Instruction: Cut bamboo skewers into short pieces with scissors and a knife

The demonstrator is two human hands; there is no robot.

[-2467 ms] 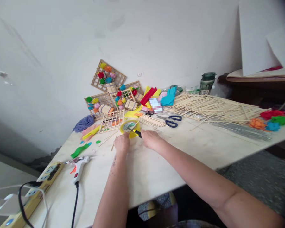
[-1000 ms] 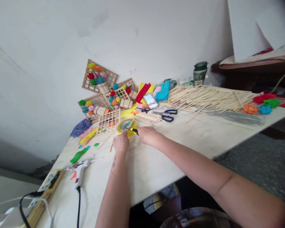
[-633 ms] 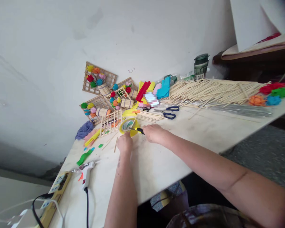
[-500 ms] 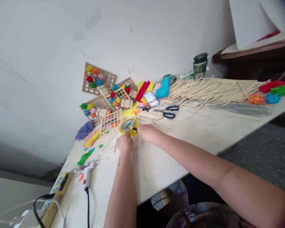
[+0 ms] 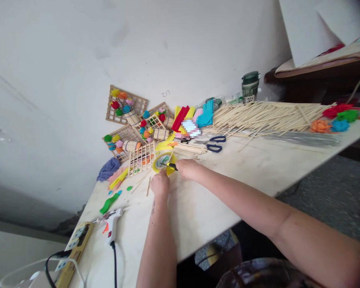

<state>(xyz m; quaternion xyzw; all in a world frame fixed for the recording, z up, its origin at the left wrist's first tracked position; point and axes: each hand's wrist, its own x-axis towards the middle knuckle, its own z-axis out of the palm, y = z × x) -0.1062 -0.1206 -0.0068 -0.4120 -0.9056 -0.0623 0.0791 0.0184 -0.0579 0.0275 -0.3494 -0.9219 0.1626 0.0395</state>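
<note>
My right hand [image 5: 188,169] is closed around a utility knife [image 5: 172,166] with a black and yellow handle; its blade points left over a roll of tape [image 5: 156,163]. Just below that roll, my left hand [image 5: 161,183] has its fingers pinched together on a thin wooden stick [image 5: 170,157], which slants up across the yellow tape. The blade lies close to this stick; whether it touches cannot be made out. Short cut sticks [image 5: 148,186] lie left of my left hand.
Lattice panels with felt flowers [image 5: 126,105] lean against the wall. Behind my hands are scissors [image 5: 214,144], a stick bundle [image 5: 189,149] and a large stick pile [image 5: 255,116]. A glue gun [image 5: 111,228] and power strip [image 5: 78,248] occupy the left side.
The whole view has shifted slightly, so the table and hands appear a little lower. Both hands keep nearly the same pose, with the knife still over the tape roll.
</note>
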